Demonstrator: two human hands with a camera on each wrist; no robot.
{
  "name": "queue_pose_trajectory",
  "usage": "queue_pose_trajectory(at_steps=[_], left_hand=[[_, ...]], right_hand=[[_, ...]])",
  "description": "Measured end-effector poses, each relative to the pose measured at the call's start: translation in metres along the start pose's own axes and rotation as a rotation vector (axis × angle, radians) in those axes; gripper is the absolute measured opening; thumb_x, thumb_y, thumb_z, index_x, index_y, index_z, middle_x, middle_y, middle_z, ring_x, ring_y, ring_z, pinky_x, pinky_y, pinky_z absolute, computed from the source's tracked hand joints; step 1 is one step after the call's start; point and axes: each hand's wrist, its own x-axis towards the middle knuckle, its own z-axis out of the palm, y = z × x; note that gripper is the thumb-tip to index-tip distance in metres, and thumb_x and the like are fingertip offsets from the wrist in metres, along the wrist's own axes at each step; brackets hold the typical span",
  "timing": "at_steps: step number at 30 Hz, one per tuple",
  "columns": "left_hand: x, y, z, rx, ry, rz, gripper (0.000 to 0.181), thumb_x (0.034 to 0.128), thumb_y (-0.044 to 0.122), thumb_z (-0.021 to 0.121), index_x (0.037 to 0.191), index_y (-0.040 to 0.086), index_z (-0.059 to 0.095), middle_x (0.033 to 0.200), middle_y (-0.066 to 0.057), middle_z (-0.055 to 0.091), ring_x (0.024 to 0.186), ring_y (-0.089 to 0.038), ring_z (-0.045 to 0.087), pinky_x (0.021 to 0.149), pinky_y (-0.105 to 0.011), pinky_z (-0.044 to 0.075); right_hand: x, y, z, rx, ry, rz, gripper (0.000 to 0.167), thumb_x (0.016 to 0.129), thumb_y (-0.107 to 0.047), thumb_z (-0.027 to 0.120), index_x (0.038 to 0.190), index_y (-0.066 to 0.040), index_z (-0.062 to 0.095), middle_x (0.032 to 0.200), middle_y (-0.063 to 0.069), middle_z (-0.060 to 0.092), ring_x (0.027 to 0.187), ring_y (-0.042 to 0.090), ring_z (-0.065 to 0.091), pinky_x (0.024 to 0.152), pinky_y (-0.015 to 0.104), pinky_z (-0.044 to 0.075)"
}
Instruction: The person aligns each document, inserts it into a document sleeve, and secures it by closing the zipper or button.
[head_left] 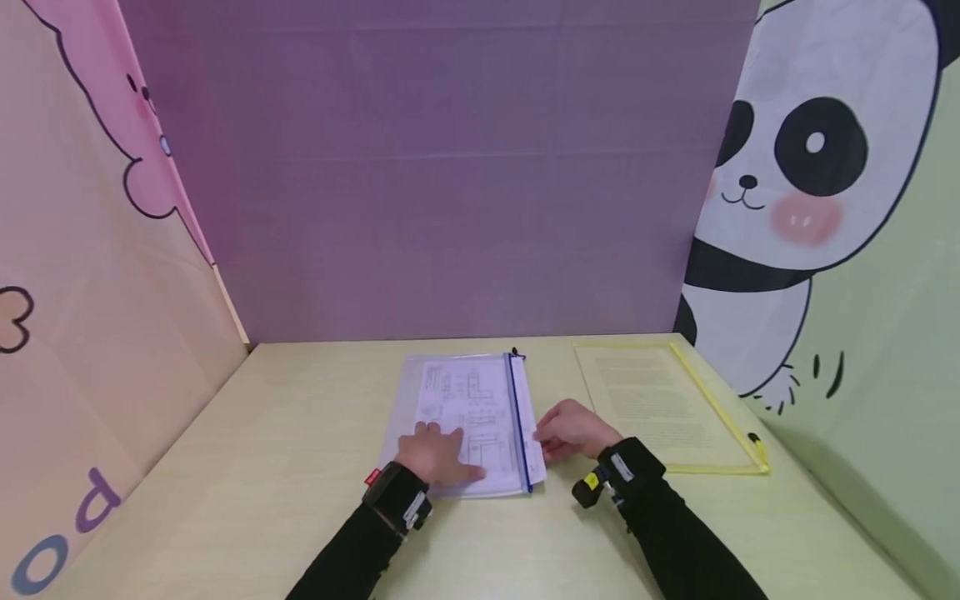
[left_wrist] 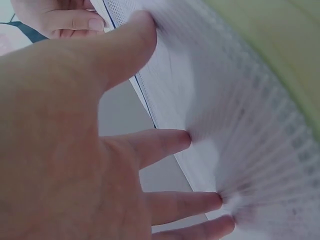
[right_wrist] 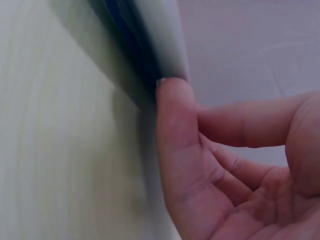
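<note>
A clear mesh zipper pouch (head_left: 400,408) with a blue zipper (head_left: 521,417) lies flat on the table. White paper with printed drawings (head_left: 483,442) shows inside, and its right margin sticks out past the zipper. My left hand (head_left: 431,457) presses on the pouch, with straight, spread fingers in the left wrist view. At the right side, my right hand (head_left: 576,429) pinches the protruding paper edge. The right wrist view shows thumb and index finger on that white edge (right_wrist: 167,40), close to the blue zipper; the other fingers curl below.
A second pouch with a yellow border (head_left: 705,375) lies at the table's right side, holding a sheet of text. Its zipper pull (head_left: 756,439) is near the right corner. A purple curtain (head_left: 465,183) stands behind the table (head_left: 300,433), with printed side panels left and right.
</note>
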Motion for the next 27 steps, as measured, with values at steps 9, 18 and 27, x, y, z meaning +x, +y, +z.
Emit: queue_pose_trajectory(at_steps=[9, 18, 27], left_hand=[[-0.003, 0.000, -0.001, -0.033, -0.010, 0.012, 0.083, 0.0845, 0.068, 0.069, 0.149, 0.018, 0.053, 0.138, -0.022, 0.052, 0.111, -0.042, 0.053, 0.082, -0.056, 0.052], [-0.002, -0.001, 0.000, -0.026, -0.005, 0.009, 0.082, 0.0843, 0.067, 0.069, 0.148, 0.018, 0.054, 0.132, -0.022, 0.054, 0.108, -0.040, 0.052, 0.081, -0.054, 0.052], [0.001, -0.002, 0.000, -0.008, -0.001, 0.026, 0.082, 0.0853, 0.068, 0.067, 0.149, 0.018, 0.053, 0.132, -0.022, 0.054, 0.111, -0.041, 0.053, 0.082, -0.055, 0.052]], right_hand=[[-0.001, 0.001, 0.003, -0.035, 0.024, -0.015, 0.014, 0.087, 0.009, 0.067, 0.100, 0.014, 0.063, 0.082, 0.017, 0.068, 0.062, 0.018, 0.064, 0.061, 0.031, 0.060], [0.004, 0.003, 0.013, -0.052, 0.023, -0.057, 0.010, 0.088, 0.008, 0.067, 0.098, 0.012, 0.066, 0.080, 0.015, 0.068, 0.061, 0.017, 0.064, 0.060, 0.032, 0.059], [0.006, 0.004, 0.019, -0.023, 0.020, -0.098, 0.008, 0.088, 0.012, 0.062, 0.095, 0.013, 0.066, 0.078, 0.014, 0.067, 0.060, 0.017, 0.064, 0.060, 0.031, 0.059]])
